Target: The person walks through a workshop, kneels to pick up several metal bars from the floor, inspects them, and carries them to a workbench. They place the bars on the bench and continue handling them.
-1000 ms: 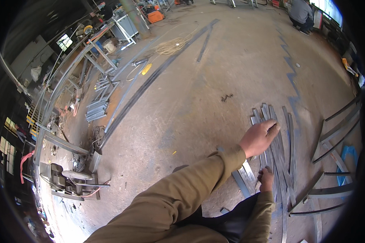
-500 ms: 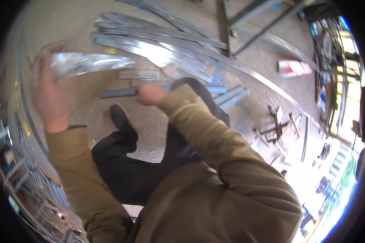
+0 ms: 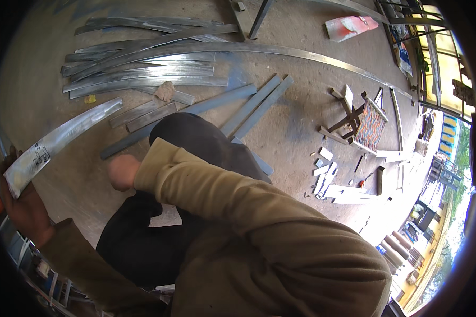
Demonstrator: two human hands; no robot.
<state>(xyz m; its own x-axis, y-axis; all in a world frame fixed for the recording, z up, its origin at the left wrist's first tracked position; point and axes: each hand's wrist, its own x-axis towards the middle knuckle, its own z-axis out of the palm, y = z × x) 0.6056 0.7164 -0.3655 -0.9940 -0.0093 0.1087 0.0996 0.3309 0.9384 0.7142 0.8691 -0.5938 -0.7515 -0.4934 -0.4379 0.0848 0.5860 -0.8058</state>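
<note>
At the far left, my left hand (image 3: 26,208) is closed round the near end of a silver metal bar (image 3: 63,140) with dark hand-drawn marks on its face. The bar slants up and away to the right above the floor. My right hand (image 3: 122,171) is a slightly blurred fist close to my knee; whatever it may hold is hidden. Just beyond it lies a long blue-grey metal bar (image 3: 124,145), with two short metal pieces (image 3: 152,116) alongside.
A pile of long metal strips (image 3: 148,71) covers the floor ahead, with a brownish stone (image 3: 165,91) at its edge. Two blue-grey bars (image 3: 256,108) lie right of my knee. Farther right stand a stool with a woven seat (image 3: 373,124) and scattered offcuts (image 3: 328,179). A red-and-white bag (image 3: 350,27) lies beyond.
The view has turned, so the floor things appear farther left. Both hands now appear lower and more to the left, and the marked face of the bar in my left hand shows clearly.
</note>
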